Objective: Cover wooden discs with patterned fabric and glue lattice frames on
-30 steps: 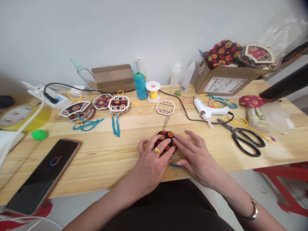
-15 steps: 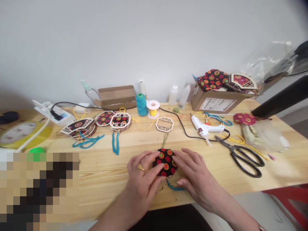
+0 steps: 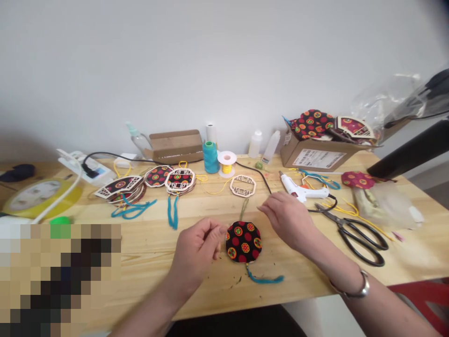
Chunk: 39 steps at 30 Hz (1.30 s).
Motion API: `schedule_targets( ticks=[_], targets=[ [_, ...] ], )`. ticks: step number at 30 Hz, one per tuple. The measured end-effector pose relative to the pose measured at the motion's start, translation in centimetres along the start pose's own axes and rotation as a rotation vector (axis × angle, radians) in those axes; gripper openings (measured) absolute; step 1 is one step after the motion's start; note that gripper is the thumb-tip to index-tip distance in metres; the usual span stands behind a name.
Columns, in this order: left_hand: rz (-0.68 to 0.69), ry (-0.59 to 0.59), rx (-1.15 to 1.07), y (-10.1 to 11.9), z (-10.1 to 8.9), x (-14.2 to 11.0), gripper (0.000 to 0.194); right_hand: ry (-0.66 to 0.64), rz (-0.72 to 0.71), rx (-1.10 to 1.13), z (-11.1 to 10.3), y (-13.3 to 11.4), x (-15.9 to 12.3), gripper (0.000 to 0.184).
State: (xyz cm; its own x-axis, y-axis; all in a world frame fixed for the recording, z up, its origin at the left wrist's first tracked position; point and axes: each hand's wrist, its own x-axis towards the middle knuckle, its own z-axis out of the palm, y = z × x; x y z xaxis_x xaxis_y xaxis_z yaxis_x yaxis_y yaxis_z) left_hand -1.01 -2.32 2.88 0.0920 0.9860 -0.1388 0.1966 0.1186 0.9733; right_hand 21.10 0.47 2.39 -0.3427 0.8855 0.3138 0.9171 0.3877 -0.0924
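Observation:
A black fabric-covered ornament (image 3: 243, 242) with red and orange flower prints lies flat on the table, a cord loop at its top and a blue tassel (image 3: 264, 280) below. My left hand (image 3: 201, 245) is at its left edge, fingers curled with thumb against forefinger; whatever is between them is too small to make out. My right hand (image 3: 286, 217) is raised above the table to the upper right of the ornament, fingers bent together, their grip partly hidden. Just beyond lies a pale wooden lattice frame (image 3: 242, 186). The white glue gun (image 3: 305, 189) is close behind my right hand.
Black-handled scissors (image 3: 361, 238) lie at the right. Along the back stand a blue thread cone (image 3: 211, 158), a yellow thread spool (image 3: 227, 164), small bottles and a cardboard box (image 3: 308, 157) of ornaments. Finished-looking ornaments (image 3: 179, 181) and a tape roll (image 3: 42, 196) are at the left.
Both hands have come off the ornament's face, leaving it flat on the table. My right hand has moved up toward the glue gun; my left has drawn back to the left edge with fingers curled.

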Motion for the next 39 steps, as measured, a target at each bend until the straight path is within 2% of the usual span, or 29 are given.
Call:
schedule_targets(
  ticks=[3, 7, 14, 20, 23, 28, 31, 33, 35, 39],
  targets=[
    [-0.109, -0.07, -0.271, -0.6, 0.1, 0.9, 0.044, -0.085, -0.046, -0.121, 0.7, 0.3, 2.0, 0.018],
    [-0.203, -0.068, -0.604, -1.4, 0.0, 1.6, 0.058, -0.156, -0.124, -0.168, 1.7, 0.4, 3.9, 0.038],
    [-0.209, -0.042, -0.662, -1.7, -0.1, 1.6, 0.058, -0.223, -0.22, -0.216, 2.5, 0.6, 4.9, 0.024],
    [-0.201, -0.036, -0.634, -1.6, 0.0, 1.7, 0.046, -0.184, -0.241, -0.23, 2.2, 1.2, 4.3, 0.027],
    [-0.203, -0.036, -0.614, -1.6, 0.1, 1.6, 0.041, -0.13, -0.221, -0.214, 1.1, 1.2, 3.3, 0.031],
    [-0.243, -0.067, -0.629, -1.6, 0.1, 1.7, 0.037, 0.196, -0.304, 0.02, -1.2, -0.5, -0.4, 0.033],
    [-0.292, -0.139, -0.651, -1.5, 0.1, 1.4, 0.038, 0.325, -0.4, 0.184, -1.9, -1.9, -3.2, 0.033],
    [-0.316, -0.22, -0.637, -1.5, 0.2, 1.1, 0.037, 0.337, -0.444, 0.258, -1.8, -2.5, -4.9, 0.038],
    [-0.301, -0.254, -0.588, -1.6, 0.3, 0.6, 0.032, 0.301, -0.443, 0.317, -1.3, -2.8, -6.4, 0.042],
    [-0.234, -0.193, -0.457, -1.7, 0.6, -0.3, 0.026, 0.265, -0.327, 0.431, 0.4, -2.7, -8.4, 0.049]
  ],
)
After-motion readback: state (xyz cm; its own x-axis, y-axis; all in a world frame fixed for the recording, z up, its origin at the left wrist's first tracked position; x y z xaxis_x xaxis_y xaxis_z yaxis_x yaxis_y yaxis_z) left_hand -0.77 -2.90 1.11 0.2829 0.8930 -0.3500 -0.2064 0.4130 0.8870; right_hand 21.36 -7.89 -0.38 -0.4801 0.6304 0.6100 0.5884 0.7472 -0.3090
